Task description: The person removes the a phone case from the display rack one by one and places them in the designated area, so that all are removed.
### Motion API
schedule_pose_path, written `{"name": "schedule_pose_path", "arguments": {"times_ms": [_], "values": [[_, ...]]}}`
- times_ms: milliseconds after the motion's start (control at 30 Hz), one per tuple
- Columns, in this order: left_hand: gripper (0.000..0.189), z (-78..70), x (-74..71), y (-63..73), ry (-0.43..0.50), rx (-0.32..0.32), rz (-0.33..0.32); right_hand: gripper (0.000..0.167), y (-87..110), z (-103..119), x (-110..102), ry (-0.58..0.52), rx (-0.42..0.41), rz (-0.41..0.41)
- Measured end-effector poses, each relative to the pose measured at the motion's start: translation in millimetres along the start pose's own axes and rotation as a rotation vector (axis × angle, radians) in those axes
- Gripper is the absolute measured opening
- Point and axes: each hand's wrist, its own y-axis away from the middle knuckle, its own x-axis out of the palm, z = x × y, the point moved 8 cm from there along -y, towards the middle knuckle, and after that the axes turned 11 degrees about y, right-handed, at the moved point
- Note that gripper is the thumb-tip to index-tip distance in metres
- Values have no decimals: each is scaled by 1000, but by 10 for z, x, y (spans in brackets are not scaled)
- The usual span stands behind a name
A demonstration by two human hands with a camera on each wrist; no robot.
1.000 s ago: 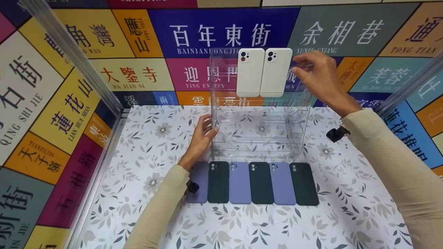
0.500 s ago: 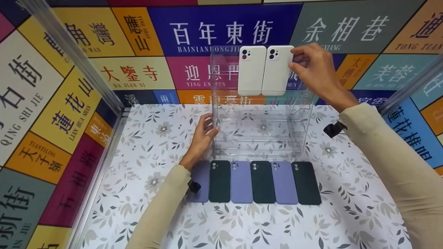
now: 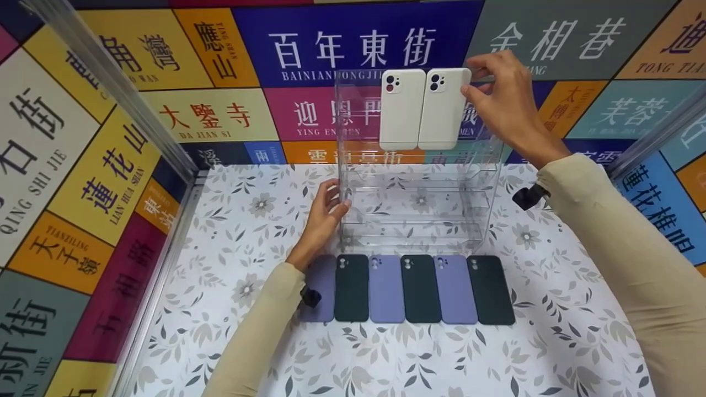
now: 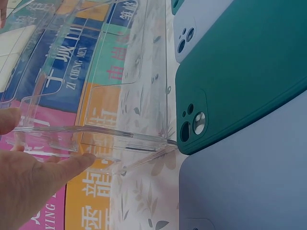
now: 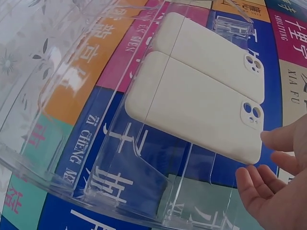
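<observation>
My left hand (image 3: pixel 321 218) grips the left side wall of a clear tiered display rack (image 3: pixel 408 224). In the left wrist view its thumb and fingers (image 4: pixel 76 165) lie either side of the transparent panel. Two cream-white phone cases lean side by side on the rack's top tier. At the upper right corner of the right white case (image 3: pixel 444 110), my right hand (image 3: pixel 504 99) holds the edge with thumb and bent fingertips. The left white case (image 3: pixel 402 110) touches it along one long side; a red patch shows through its camera opening.
Before the rack lies a row of alternating lilac phone cases (image 3: pixel 387 289) and dark green phone cases (image 3: pixel 352 289). The left forearm partly covers the leftmost lilac case (image 3: pixel 325 275). A leaf-patterned tabletop (image 3: pixel 469 358) meets colourful sign-printed walls (image 3: pixel 364 38); a metal frame post (image 3: pixel 121 82) stands left.
My right hand has closed in on the right white case from a small gap and moved up along its edge. My left hand stays on the rack. The view shifts slightly.
</observation>
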Motion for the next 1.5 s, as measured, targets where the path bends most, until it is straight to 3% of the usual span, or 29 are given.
{"name": "schedule_pose_path", "arguments": {"times_ms": [300,467,767,833,1067,1233,1500], "values": [[53,-1,12,32,1,-2,-7,39,-6,22,33,17,-15,28],[52,6,8,51,-6,-1,-16,30,66,15,27,-8,-43,-17],[52,-3,14,29,6,13,-3,31,265,-83,23,-27,-48,-94],[52,-8,-2,29,-1,17,-10,28,305,-65,26,-37,-81,-122],[52,-16,-44,37,-31,31,-12,18,495,174,-135,-27,-313,-275],[52,-31,-58,32,-31,31,-22,19,614,202,-302,-53,-281,-323],[52,-44,5,0,-8,46,-15,23,933,17,-453,-50,-219,-314]]}}
